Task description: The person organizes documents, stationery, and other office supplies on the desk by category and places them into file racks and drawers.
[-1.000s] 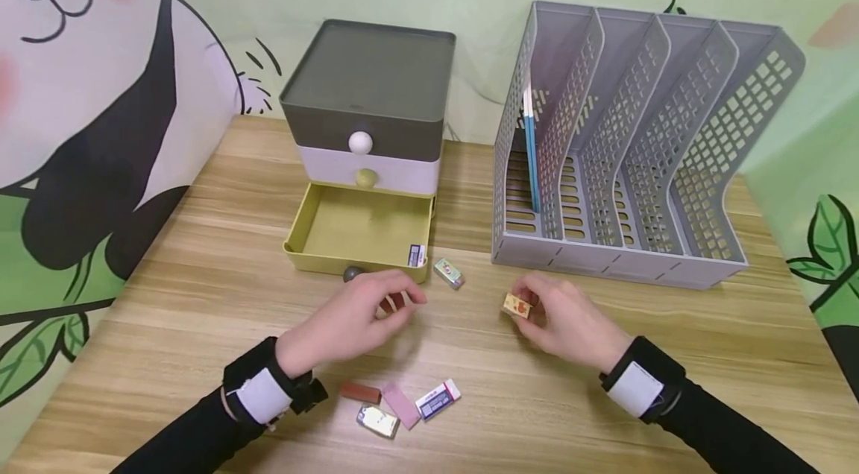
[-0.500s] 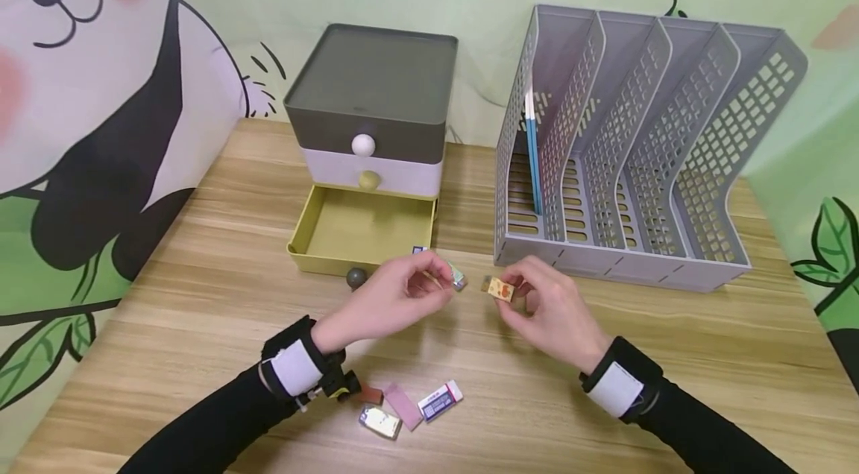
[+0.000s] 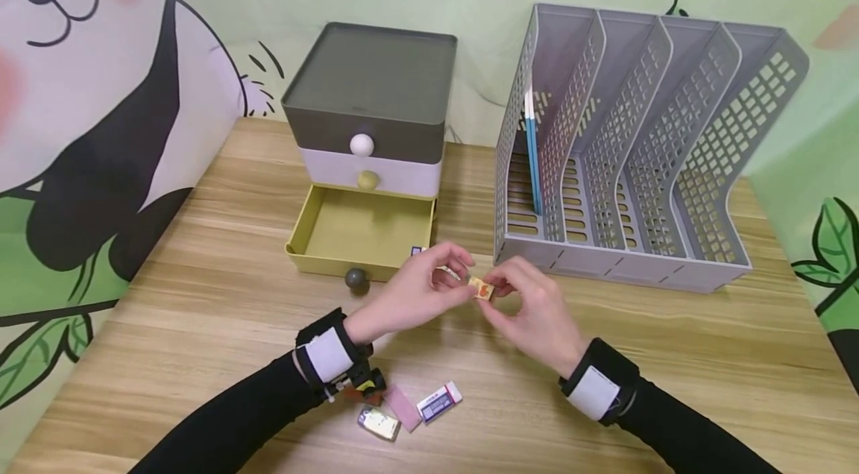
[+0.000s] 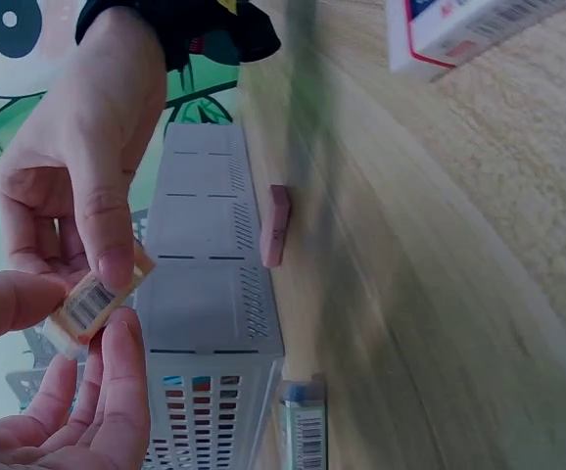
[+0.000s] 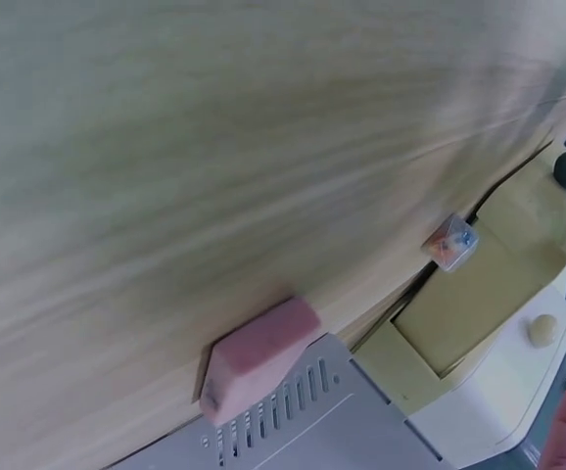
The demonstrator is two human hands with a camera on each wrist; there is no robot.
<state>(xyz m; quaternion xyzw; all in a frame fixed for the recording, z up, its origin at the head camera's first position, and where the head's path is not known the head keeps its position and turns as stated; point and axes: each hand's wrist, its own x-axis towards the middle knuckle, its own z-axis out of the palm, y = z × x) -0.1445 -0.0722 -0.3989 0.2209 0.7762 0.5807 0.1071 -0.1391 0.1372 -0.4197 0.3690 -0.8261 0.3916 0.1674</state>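
Pinching one small eraser between my left hand and right hand, both grips closed on it, above the worktop, before the open drawer.

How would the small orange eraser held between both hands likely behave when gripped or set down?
The orange eraser probably weighs little: fingertips of the left hand and right hand pinch it easily. Its blocky, flat-sided shape suggests no rolling. The printed wrapper may be slightly slick.

L hand + R hand meet, fingertips pinching
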